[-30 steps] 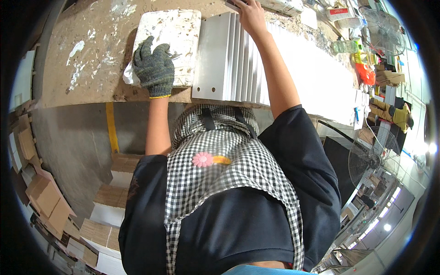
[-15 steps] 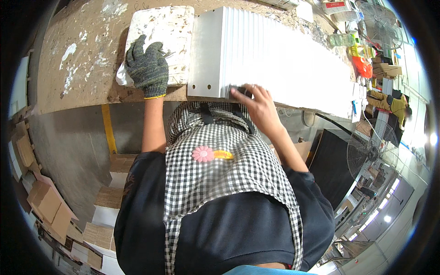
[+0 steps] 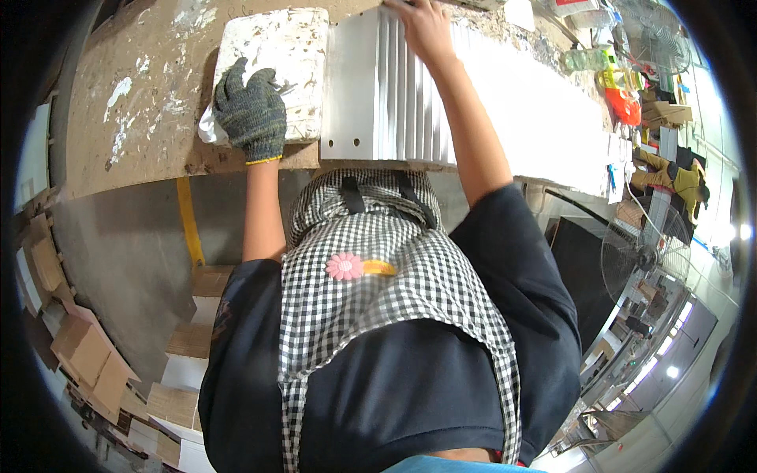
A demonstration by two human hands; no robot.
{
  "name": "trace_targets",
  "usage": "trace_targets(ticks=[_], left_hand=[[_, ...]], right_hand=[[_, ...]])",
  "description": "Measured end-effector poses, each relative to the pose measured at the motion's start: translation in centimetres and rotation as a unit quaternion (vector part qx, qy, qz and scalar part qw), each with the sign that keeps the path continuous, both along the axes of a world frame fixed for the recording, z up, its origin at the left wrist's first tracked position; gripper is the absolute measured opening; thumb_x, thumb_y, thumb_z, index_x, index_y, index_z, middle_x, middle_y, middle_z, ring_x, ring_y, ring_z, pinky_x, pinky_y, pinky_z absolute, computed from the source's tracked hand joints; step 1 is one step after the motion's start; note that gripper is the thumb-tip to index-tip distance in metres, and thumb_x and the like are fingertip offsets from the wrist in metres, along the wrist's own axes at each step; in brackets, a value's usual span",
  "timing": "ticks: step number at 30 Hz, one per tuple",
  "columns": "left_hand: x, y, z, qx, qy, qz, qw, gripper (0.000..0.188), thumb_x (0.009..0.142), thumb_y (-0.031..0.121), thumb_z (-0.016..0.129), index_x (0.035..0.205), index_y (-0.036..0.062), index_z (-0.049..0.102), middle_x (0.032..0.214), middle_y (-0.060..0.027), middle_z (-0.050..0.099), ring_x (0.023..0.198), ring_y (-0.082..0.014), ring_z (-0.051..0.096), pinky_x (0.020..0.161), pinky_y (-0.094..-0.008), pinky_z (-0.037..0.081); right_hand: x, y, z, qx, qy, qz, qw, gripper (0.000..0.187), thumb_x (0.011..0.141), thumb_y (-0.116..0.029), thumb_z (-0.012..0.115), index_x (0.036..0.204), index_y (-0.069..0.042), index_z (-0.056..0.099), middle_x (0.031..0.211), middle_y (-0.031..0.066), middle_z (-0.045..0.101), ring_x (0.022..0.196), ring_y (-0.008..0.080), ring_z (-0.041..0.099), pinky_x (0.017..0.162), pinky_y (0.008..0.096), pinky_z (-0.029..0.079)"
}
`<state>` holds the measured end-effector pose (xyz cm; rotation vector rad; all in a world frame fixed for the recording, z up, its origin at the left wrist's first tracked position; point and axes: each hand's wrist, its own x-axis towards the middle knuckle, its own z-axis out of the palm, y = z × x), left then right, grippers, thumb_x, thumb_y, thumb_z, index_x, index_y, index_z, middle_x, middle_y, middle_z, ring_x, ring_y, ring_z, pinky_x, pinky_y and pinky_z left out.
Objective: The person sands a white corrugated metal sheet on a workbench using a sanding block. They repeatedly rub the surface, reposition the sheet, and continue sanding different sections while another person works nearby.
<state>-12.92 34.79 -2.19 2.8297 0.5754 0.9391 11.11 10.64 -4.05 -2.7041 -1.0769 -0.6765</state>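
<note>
My left hand (image 3: 251,114), in a dark grey knit glove with a yellow cuff, lies on a white, stained slab (image 3: 276,35) at the bench's left. Its fingers are curled over a crumpled white cloth (image 3: 209,128), which shows on both sides of the glove. My bare right hand (image 3: 426,30) is stretched to the far end of a row of ribbed silver-white metal profiles (image 3: 394,102), at the upper picture edge. Its fingertips are bent round a small dark block, now nearly all out of sight. Two holes mark the near end of the leftmost profile's flat face.
The worn wooden bench (image 3: 150,87) carries paint spots. Bottles and an orange bag (image 3: 624,106) are at its right end. Beyond are a wire fan (image 3: 643,256) and another person (image 3: 688,183). Cardboard boxes (image 3: 93,351) and stacked panels (image 3: 177,370) are at lower left.
My right hand has slid from the near edge of the profiles to their far end, the arm now stretched across them. My left hand stays on the slab with the cloth.
</note>
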Motion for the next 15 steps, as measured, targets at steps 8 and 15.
trace_targets(ticks=[8,15], left_hand=[[-0.1,0.0,0.4,0.015,-0.014,-0.014,1.000,0.018,0.082,0.012,0.074,0.097,0.0201,0.078,0.129,-0.0092,0.067,0.124,-0.0339,0.061,0.105,-0.0517,0.048],[-0.5,0.5,-0.1,0.010,-0.015,-0.025,1.000,0.018,0.089,0.017,0.067,0.099,0.0201,0.081,0.132,-0.0107,0.068,0.122,-0.0335,0.062,0.105,-0.0488,0.048]], right_hand=[[-3.6,-2.9,1.1,0.092,0.144,0.020,0.985,0.040,0.100,-0.006,0.061,0.134,-0.023,0.074,0.120,0.0184,0.068,0.109,0.0387,0.063,0.099,0.0483,0.051],[-24.1,-10.8,7.5,-0.049,0.263,0.028,0.963,0.057,0.095,0.001,0.063,0.142,-0.030,0.070,0.130,0.0119,0.066,0.114,0.0311,0.063,0.101,0.0475,0.052]])
